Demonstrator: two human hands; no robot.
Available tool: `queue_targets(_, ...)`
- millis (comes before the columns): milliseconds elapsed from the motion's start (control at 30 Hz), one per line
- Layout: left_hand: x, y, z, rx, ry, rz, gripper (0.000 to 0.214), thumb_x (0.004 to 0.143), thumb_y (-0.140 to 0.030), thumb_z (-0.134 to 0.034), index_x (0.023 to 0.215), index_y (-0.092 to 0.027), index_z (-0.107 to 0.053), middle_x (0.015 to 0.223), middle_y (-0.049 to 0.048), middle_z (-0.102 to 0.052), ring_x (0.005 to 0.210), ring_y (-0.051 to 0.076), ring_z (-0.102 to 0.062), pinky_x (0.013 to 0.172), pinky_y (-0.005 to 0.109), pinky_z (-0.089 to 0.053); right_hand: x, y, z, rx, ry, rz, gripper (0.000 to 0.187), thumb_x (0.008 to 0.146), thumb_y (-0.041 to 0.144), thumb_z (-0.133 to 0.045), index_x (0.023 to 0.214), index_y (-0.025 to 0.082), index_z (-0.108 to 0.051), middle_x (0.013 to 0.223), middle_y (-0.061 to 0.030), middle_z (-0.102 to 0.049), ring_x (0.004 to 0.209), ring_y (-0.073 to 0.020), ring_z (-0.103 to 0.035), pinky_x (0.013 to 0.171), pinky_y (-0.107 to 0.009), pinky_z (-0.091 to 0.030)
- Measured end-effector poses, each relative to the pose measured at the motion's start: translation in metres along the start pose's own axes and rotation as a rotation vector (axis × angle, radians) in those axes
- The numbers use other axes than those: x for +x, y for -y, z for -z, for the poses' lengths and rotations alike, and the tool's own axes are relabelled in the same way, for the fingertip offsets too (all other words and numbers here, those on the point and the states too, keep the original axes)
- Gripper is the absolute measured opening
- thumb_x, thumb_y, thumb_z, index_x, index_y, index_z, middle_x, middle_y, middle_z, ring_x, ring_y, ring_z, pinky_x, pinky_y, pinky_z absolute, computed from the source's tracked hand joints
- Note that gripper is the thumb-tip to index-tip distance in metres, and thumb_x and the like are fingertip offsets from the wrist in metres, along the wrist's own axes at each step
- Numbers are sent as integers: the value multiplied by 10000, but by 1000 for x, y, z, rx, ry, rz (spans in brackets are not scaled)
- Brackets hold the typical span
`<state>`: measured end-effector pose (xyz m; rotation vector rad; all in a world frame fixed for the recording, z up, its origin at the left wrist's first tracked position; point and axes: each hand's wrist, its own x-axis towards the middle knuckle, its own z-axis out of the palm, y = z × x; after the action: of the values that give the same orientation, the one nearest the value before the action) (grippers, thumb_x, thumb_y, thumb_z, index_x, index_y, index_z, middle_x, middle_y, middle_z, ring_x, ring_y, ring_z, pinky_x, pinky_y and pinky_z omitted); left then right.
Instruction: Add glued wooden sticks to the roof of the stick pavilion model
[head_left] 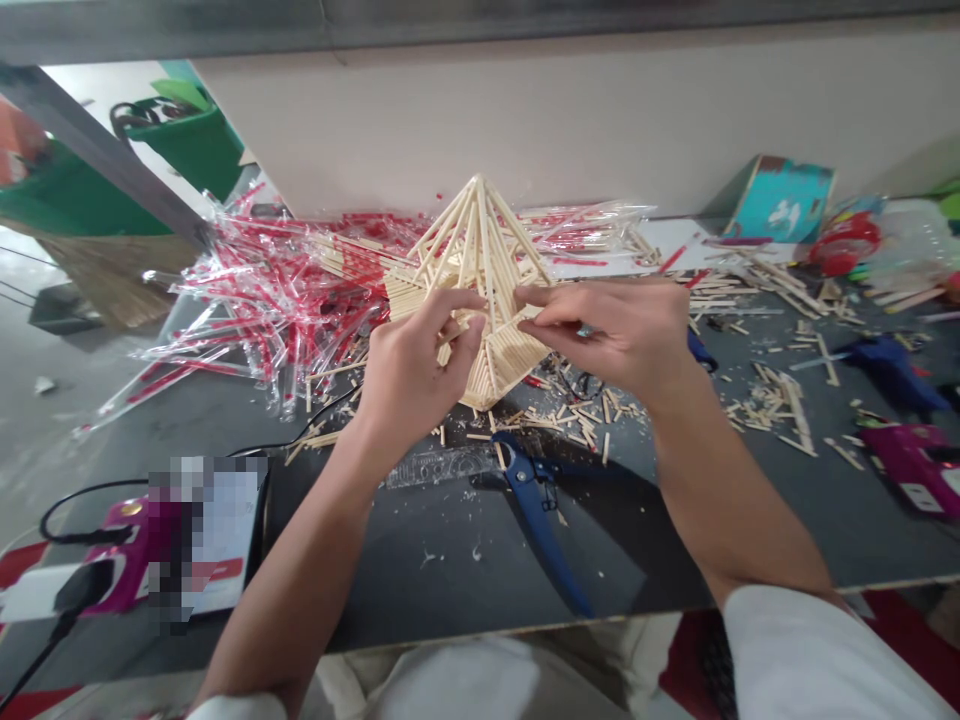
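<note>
A pointed model made of thin wooden sticks (517, 355) stands in the middle of the table, its slanting sticks meeting at the top. My left hand (412, 365) is at the model's near left side, fingers curled, thumb and index finger almost together by a front stick. Whether it grips that stick is hidden. From the right, my right hand (615, 325) reaches to the model's front with thumb and fingers pinched. Anything between those fingertips is too small to make out. A blue-handled cutter (536, 500) lies just below the model, beside a clear ruler (442, 467).
Red-and-clear plastic wrappers (277, 300) pile up at the left and back. Stick offcuts (780, 405) litter the right. A blue glue gun (892, 370) and a magenta power strip (911, 460) lie at far right. A phone (225, 530) and cables sit at front left.
</note>
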<state>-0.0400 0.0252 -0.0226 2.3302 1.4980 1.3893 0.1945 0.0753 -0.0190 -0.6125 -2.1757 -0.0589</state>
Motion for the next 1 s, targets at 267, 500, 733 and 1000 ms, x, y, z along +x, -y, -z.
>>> queue_targets(267, 0, 0, -1, -7, -2, 9, 168, 944, -223, -655, 1102, -212, -710, 577, -70, -470, 474, 70, -353, 510, 223, -345, 2, 2, 0, -20, -7, -26, 94, 947, 348, -710, 1003, 273, -705, 1192, 6, -777, 796, -133, -744, 693, -287, -582)
queue_targets(500, 0, 1, -1, -2, -8, 6, 164, 942, -220, -656, 1097, -206, -710, 578, -73, -468, 473, 66, -365, 512, 219, -346, 2, 5, -2, -57, -34, -20, 105, 931, 337, -739, 907, 254, -679, 850, 48, -789, 548, -81, -630, 569, -249, -503)
queue_targets(733, 0, 0, 0, 1, -3, 10, 176, 939, -208, -662, 1108, -206, -708, 590, -69, -497, 477, 66, -378, 516, 220, -354, 5, 6, -5, 9, 13, 9, 39, 962, 261, -682, 987, 239, -662, 1370, -46, -705, 924, -137, -745, 663, -271, -580)
queue_targets(1000, 1, 1, 0, -11, 12, -12, 159, 950, -222, -659, 1102, -196, -700, 577, -84, -457, 470, 56, -357, 503, 200, -334, 10, 10, -5, 129, 55, -13, 66, 944, 208, -688, 984, 230, -641, 1202, -19, -742, 713, -85, -656, 617, -253, -551)
